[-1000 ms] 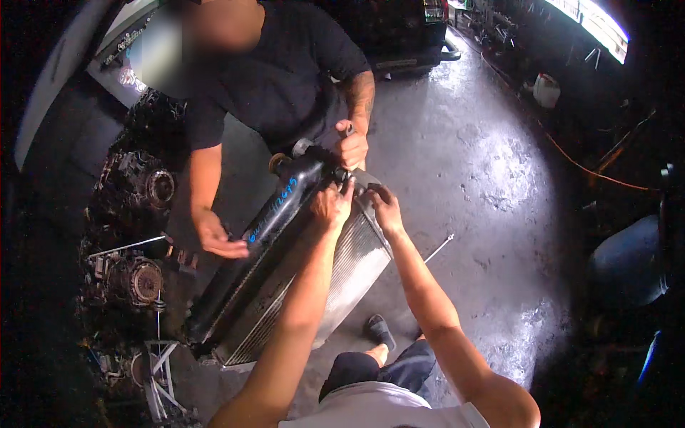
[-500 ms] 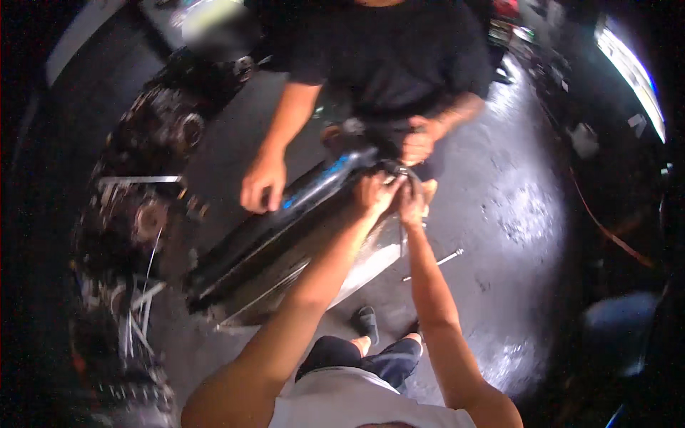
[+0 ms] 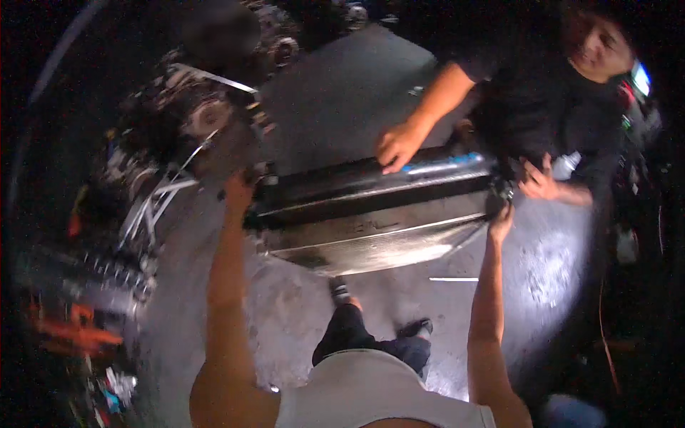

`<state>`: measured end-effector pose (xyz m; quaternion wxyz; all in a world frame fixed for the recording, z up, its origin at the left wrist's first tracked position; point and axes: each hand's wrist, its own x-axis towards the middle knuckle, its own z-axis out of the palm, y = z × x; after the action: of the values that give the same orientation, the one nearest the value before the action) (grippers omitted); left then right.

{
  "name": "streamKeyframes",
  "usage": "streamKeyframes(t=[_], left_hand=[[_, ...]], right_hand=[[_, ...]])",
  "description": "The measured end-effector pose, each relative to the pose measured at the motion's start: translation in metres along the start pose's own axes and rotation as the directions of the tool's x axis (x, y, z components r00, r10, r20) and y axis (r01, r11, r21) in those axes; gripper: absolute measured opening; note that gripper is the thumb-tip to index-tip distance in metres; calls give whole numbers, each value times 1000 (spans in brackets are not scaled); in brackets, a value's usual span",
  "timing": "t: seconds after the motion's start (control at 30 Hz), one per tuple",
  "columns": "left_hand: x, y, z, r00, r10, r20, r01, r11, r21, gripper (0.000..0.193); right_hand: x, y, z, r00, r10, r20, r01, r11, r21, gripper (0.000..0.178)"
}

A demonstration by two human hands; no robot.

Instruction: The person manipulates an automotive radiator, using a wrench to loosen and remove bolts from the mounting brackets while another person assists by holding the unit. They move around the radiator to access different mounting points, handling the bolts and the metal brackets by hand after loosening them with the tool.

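Observation:
A long, boxy metal part that looks like a vehicle radiator [image 3: 371, 250] lies across in front of me, with a black rounded tube [image 3: 335, 178] bearing blue marks along its far side. At its right end, my right hand [image 3: 501, 221] is closed round the corner beside a small metal fitting. My left hand [image 3: 239, 191] is at the opposite end; shadow and blur hide its fingers. Across from me, a co-worker's hand [image 3: 399, 146] is over the black tube, fingers curled. The co-worker's other hand [image 3: 539, 182] is by the right end, fingers spread.
A thin metal rod [image 3: 454, 279] lies on the grey floor between my feet and right arm. To the left are dark engine parts [image 3: 210, 118], pale metal bars [image 3: 164, 196] and an orange object [image 3: 78, 328]. A reddish cable [image 3: 608, 349] runs at the right.
My left hand has left the right end, where both hands were together, and moved to the left end. The view has swung, and the radiator-like part now lies nearly level across it.

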<state>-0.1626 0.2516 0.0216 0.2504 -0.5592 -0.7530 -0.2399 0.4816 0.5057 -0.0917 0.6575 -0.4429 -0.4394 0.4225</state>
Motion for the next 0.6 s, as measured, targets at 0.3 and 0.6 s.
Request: streamKeyframes(t=[0.3,0.6], left_hand=[[-23,33,23,919,-257,298,266,964,11,49],[-26,31,-11,984,-178,1,174,961,-214,42]], right_hand=[[-75,-123,-38,768,-263,-583,363,930,58,49],[-230,-112,228,715,-214,665,675,460,-578,54]])
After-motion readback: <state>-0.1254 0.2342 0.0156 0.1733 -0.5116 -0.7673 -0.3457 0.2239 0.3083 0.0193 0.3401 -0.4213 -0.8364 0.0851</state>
